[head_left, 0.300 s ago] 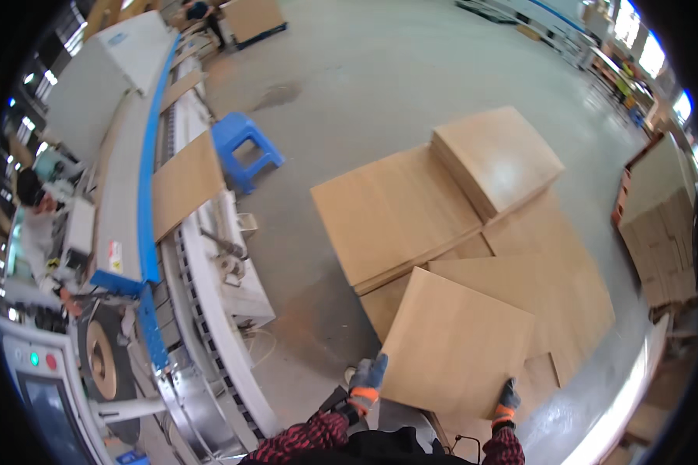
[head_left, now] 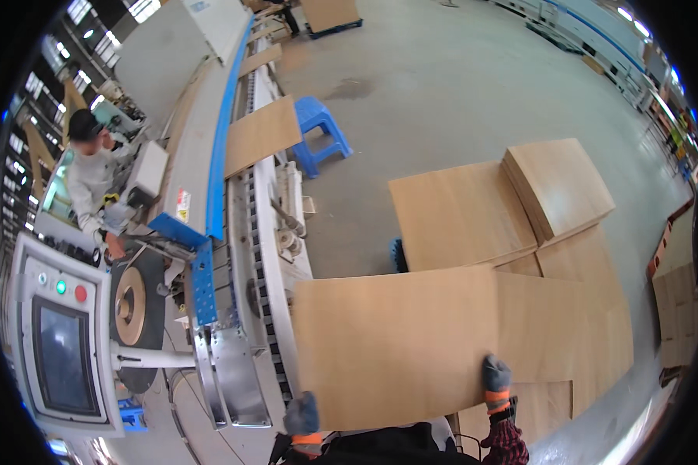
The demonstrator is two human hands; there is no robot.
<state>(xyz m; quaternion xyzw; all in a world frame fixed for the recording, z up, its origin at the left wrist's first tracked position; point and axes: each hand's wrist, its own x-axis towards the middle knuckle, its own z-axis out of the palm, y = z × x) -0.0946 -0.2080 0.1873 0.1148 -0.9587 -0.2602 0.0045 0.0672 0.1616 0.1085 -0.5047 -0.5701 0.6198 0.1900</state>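
Note:
A square wood-coloured panel (head_left: 399,349) is held up in front of me, its near corners in my two gloved hands. My left hand (head_left: 302,415), in a grey glove with an orange cuff, grips the panel's lower left corner. At the right edge, my right hand (head_left: 496,374) has its gloved fingers closed on the same board; the fingers underneath are hidden. The panel's left edge overlaps the view of the machine's conveyor rail (head_left: 262,263). To the right and beyond are stacked panels (head_left: 465,213), with a taller pile (head_left: 560,188) on top.
A long machine with a blue beam (head_left: 223,147) runs along the left, carrying another panel (head_left: 262,136). A control screen (head_left: 64,356) stands near left. Behind the machine is a person (head_left: 93,174). A blue stool (head_left: 318,133) stands beside the conveyor; more panels (head_left: 675,310) are far right.
The panel has moved left, off the stack and towards the conveyor, with both hands still on it. The view has turned left, showing more of the machine and its screen.

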